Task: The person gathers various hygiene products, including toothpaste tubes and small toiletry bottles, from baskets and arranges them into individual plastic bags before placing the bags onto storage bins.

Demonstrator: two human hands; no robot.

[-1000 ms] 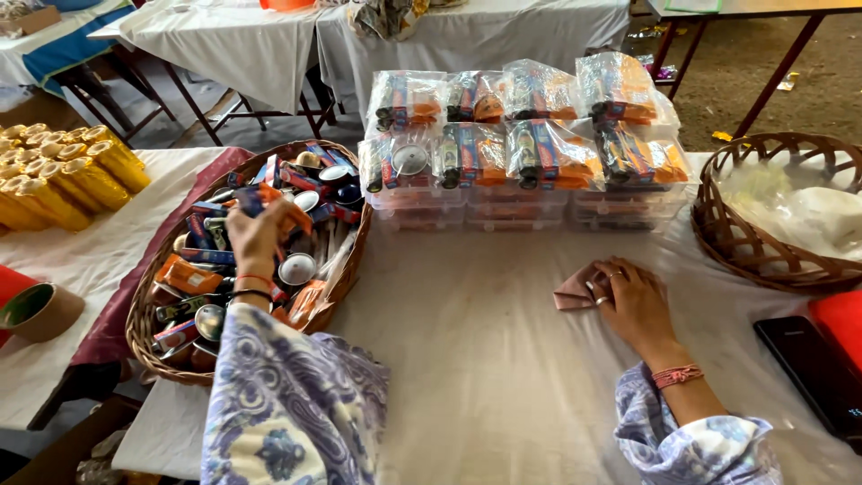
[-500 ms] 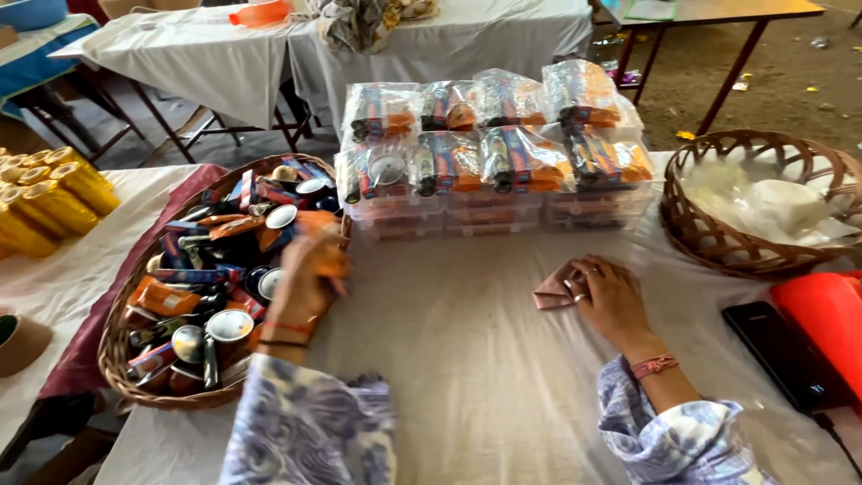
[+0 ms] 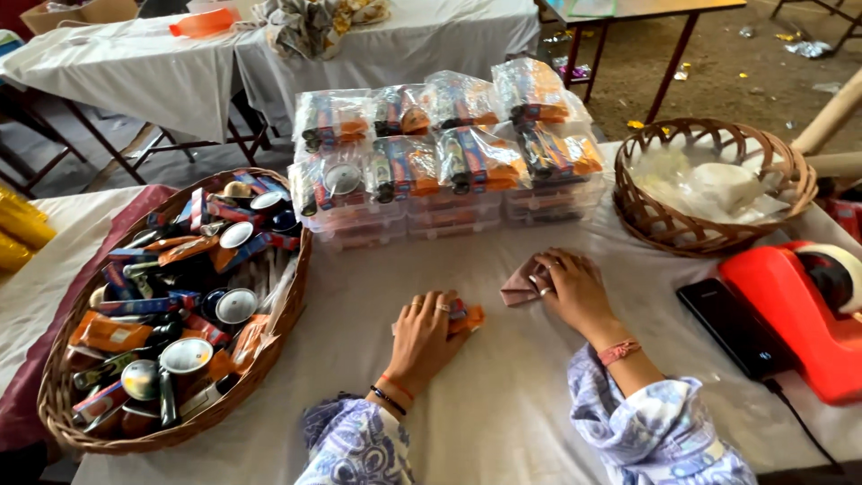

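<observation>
My left hand (image 3: 425,334) lies on the white tablecloth with its fingers closed over a small orange and blue packet (image 3: 466,316). My right hand (image 3: 569,289) rests just to its right, fingers pressing on a small pinkish folded piece (image 3: 521,286) that lies on the cloth. Left of both hands stands a large oval wicker basket (image 3: 278,323) filled with several packets and small metal strainers. Behind the hands is a stack of clear plastic-wrapped packs (image 3: 440,153) holding similar items.
A round wicker basket (image 3: 709,235) with clear plastic bags stands at the right. A black phone (image 3: 734,325) with a cable and an orange tape dispenser (image 3: 795,314) lie at the right edge. Yellow items (image 3: 22,229) sit far left. More cloth-covered tables stand behind.
My left hand left the large basket with a packet and came down on the cloth beside my right hand. The view shifted to the right.
</observation>
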